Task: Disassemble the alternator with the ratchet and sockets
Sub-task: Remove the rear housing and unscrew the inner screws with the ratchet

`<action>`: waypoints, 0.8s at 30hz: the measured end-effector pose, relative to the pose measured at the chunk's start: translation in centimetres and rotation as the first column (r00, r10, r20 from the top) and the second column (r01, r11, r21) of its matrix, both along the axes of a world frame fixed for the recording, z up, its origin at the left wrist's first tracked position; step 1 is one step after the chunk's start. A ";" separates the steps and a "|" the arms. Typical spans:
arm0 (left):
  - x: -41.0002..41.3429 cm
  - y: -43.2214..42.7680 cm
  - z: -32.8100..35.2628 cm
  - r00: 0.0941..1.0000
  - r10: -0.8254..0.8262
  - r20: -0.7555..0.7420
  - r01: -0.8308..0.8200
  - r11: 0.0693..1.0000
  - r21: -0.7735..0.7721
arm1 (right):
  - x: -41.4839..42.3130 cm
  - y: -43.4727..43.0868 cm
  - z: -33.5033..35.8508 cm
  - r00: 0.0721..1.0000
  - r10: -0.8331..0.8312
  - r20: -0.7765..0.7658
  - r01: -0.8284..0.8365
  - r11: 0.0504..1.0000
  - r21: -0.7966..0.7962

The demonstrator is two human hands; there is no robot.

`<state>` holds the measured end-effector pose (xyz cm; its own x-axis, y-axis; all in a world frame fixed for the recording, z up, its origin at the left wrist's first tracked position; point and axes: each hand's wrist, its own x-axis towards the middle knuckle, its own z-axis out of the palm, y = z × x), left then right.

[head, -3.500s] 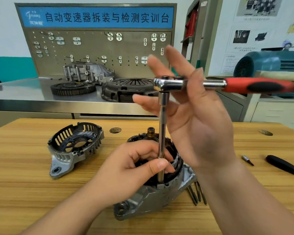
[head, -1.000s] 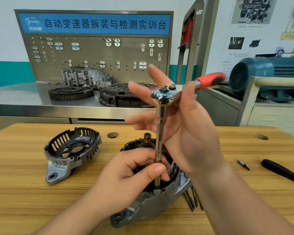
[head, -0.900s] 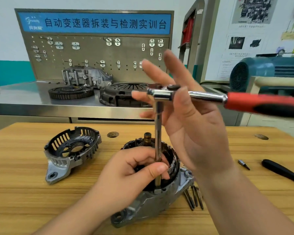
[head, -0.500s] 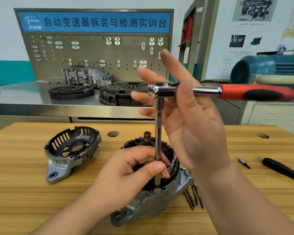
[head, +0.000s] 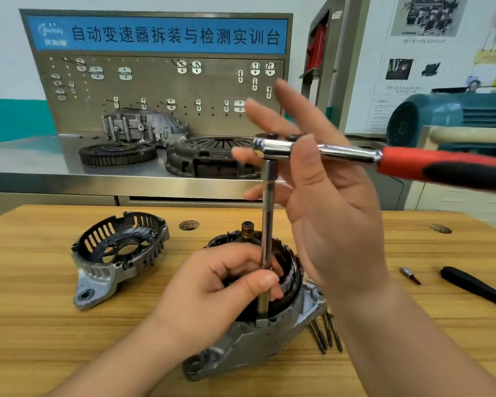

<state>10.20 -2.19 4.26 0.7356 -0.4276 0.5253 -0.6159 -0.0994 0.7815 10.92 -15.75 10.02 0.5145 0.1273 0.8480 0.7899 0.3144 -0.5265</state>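
Observation:
The alternator body stands on the wooden table, its dark stator windings and shaft tip exposed. A chrome extension bar rises straight up from a bolt on the housing rim. My left hand grips the lower part of that bar against the stator. On top sits the ratchet, its red and black handle pointing right. My right hand pinches the ratchet head between thumb and fingers, the fingers stretched out behind it.
The removed end cover lies left of the alternator. Several long bolts lie by its right side. A small bit and a black tool handle lie at the right. A steel bench with clutch parts stands behind.
The ratchet handle has swung from pointing away at the back right round to the right, towards me. My left hand has kept its hold on the extension bar.

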 end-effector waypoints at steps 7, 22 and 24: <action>0.0 0.0 0.0 0.999 -0.031 -0.021 0.031 0.999 0.012 | 0.0 0.1 0.0 0.951 0.241 -0.195 -0.238 0.970 0.040; -0.1 0.1 -0.1 0.997 -0.043 -0.063 0.042 0.999 -0.008 | 0.0 0.5 -0.2 0.927 0.298 -0.228 -0.299 0.954 0.032; -0.1 0.2 -0.1 0.997 -0.057 -0.053 0.058 0.998 0.015 | 0.0 0.5 -0.2 0.907 0.301 -0.295 -0.301 0.952 0.048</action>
<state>10.12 -2.00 4.21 0.7361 -0.4784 0.4789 -0.5787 -0.0778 0.8118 10.94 -15.29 9.84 0.6788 0.3142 0.6637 0.4662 0.5140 -0.7201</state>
